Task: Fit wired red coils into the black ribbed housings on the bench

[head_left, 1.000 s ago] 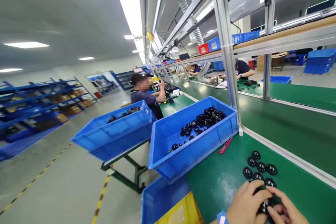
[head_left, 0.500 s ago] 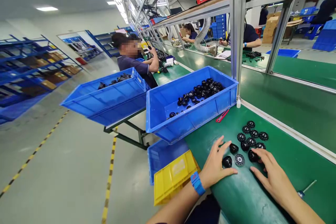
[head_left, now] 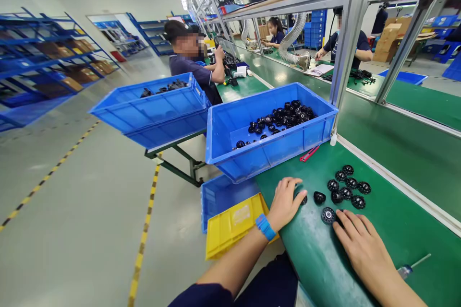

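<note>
My left hand (head_left: 284,203), with a blue wristband, lies on the green bench mat (head_left: 309,254). Its fingers are curled over a small black part (head_left: 304,200) that only peeks out. My right hand (head_left: 358,244) lies flat with fingers stretched out, fingertips touching a black round wheel-like part (head_left: 328,215). A black cap-shaped part (head_left: 319,197) sits between the hands. Just beyond it is a cluster of several black round parts (head_left: 347,186).
A blue bin (head_left: 273,153) with several black parts stands at the bench's left end, a red tool (head_left: 309,153) beside it. A screwdriver (head_left: 414,265) lies right of my right hand. Yellow (head_left: 234,223) and blue (head_left: 151,110) bins sit left. A seated co-worker (head_left: 196,69) and a metal post (head_left: 342,57) are ahead.
The view has tilted down from the hall to the bench. My hands, together on one part a second ago, have moved apart; the left has closed over a black part.
</note>
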Available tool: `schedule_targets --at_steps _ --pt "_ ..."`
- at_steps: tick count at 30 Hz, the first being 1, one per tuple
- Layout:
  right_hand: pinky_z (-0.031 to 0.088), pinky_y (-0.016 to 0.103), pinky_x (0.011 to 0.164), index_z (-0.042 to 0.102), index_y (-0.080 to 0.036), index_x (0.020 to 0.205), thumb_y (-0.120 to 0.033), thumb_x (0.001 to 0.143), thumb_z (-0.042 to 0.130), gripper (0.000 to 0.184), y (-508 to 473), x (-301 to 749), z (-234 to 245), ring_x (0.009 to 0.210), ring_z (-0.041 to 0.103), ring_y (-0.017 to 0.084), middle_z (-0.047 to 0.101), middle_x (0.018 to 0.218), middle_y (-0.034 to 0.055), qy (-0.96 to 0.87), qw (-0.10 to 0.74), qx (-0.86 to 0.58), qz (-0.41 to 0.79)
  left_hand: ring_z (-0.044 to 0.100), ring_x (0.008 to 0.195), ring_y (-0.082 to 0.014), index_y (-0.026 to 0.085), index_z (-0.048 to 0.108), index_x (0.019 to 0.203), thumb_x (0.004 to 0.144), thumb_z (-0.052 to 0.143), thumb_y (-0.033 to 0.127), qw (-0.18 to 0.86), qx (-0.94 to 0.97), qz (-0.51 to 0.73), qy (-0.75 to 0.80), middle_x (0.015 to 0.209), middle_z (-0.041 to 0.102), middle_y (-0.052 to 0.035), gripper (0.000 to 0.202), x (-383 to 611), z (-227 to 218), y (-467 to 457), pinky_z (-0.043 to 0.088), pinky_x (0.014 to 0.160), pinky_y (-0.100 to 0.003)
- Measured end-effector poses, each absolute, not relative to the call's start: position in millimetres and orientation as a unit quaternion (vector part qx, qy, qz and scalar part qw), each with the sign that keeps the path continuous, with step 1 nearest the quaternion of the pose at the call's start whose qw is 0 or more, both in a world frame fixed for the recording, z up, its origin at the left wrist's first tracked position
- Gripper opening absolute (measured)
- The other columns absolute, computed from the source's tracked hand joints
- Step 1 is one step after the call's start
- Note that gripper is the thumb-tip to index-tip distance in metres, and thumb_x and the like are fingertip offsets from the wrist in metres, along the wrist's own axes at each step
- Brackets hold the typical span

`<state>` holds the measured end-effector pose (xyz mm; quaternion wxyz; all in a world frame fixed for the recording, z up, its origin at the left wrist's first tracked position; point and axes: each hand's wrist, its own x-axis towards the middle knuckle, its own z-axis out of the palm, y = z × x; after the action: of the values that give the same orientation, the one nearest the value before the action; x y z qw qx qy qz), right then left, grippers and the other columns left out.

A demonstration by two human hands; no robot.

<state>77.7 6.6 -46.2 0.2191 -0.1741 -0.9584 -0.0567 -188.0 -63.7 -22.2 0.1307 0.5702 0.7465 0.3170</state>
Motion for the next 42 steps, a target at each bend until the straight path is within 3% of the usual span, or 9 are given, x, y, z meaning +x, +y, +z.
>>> schedule_targets --at_steps 3,6,13,16,19,27,34,40,42 --pt "0.042 0.052 0.111 0.064 -0.021 0.136 -0.005 0.094 0.049 0.047 8.5 63.7 -37.4 0.126 0.059 0.031 0.066 0.140 0.0142 -0.958 0.218 -0.177 -0.051 0.051 0.141 -0.0335 0.029 0.060 0.146 0.103 0.061 0.045 0.137 0.628 0.302 0.705 0.150 0.060 -0.0117 0.046 -185.0 -14.9 -56.5 0.036 0.119 -0.053" --pt "0.039 0.048 0.112 0.065 -0.024 0.133 -0.008 0.100 0.046 0.042 15.9 52.0 -35.3 0.116 0.063 0.025 0.070 0.130 0.0094 -0.958 0.225 -0.178 -0.031 0.052 0.143 -0.0317 0.037 0.070 0.133 0.097 0.072 0.041 0.157 0.683 0.281 0.656 0.138 0.072 -0.0041 0.036 -177.1 -12.2 -49.0 0.031 0.121 -0.051" --pt "0.041 0.051 0.112 0.068 -0.019 0.124 -0.026 0.108 0.056 0.021 25.3 60.1 -38.5 0.105 0.065 0.022 0.071 0.110 0.0048 -0.936 0.240 -0.256 0.032 0.065 0.115 -0.0259 0.023 0.068 0.129 0.109 0.053 0.040 0.152 0.630 0.305 0.698 0.115 0.077 -0.0076 0.030 -173.0 -25.8 -36.0 0.044 0.107 -0.046" --pt "0.044 0.050 0.111 0.070 -0.019 0.118 -0.028 0.106 0.061 0.017 28.7 64.9 -36.2 0.110 0.063 0.022 0.069 0.117 0.0056 -0.923 0.244 -0.296 0.039 0.060 0.126 -0.0270 0.024 0.072 0.117 0.110 0.050 0.040 0.154 0.623 0.305 0.703 0.131 0.071 -0.0085 0.027 -174.4 -29.0 -35.0 0.042 0.111 -0.047" --pt "0.045 0.050 0.109 0.069 -0.021 0.121 -0.030 0.106 0.061 0.019 39.7 64.8 -31.8 0.112 0.061 0.023 0.067 0.121 0.0058 -0.905 0.257 -0.339 0.025 0.055 0.137 -0.0273 0.025 0.068 0.128 0.111 0.048 0.038 0.156 0.619 0.308 0.706 0.145 0.063 -0.0101 0.029 -175.2 -29.6 -35.0 0.040 0.117 -0.048" --pt "0.054 0.048 0.102 0.067 -0.018 0.120 -0.041 0.103 0.068 0.029 64.3 43.4 -20.0 0.108 0.063 0.023 0.066 0.115 0.0067 -0.922 0.201 -0.325 -0.057 0.054 0.143 -0.0307 0.024 0.063 0.136 0.107 0.056 0.048 0.174 0.614 0.336 0.693 0.148 0.060 -0.0128 0.038 -175.4 -28.5 -32.3 0.039 0.121 -0.052" --pt "0.058 0.044 0.099 0.065 -0.017 0.128 -0.035 0.103 0.068 0.031 16.8 53.5 -20.1 0.109 0.065 0.022 0.065 0.129 0.0102 -0.959 0.160 -0.211 -0.100 0.049 0.147 -0.0368 0.022 0.052 0.151 0.095 0.058 0.079 0.204 0.628 0.397 0.637 0.154 0.054 -0.0182 0.080 -181.7 -28.8 -31.2 0.038 0.124 -0.055" --pt "0.054 0.037 0.092 0.069 -0.019 0.114 -0.028 0.104 0.065 0.014 7.9 88.8 -18.3 0.087 0.064 0.016 0.069 0.096 0.0026 -0.956 0.225 -0.186 -0.040 0.044 0.153 -0.0398 0.022 0.044 0.158 0.077 0.058 0.096 0.212 0.637 0.420 0.610 0.161 0.045 -0.0210 0.110 -182.3 -32.5 -38.0 0.037 0.128 -0.057" --pt "0.050 0.037 0.095 0.069 -0.023 0.119 -0.031 0.104 0.065 0.017 13.5 106.3 -17.7 0.093 0.066 0.018 0.072 0.102 0.0057 -0.943 0.247 -0.223 0.003 0.035 0.158 -0.0443 0.023 0.039 0.162 0.068 0.065 0.098 0.218 0.648 0.403 0.608 0.168 0.037 -0.0221 0.123 -178.0 -33.8 -48.7 0.032 0.130 -0.062"
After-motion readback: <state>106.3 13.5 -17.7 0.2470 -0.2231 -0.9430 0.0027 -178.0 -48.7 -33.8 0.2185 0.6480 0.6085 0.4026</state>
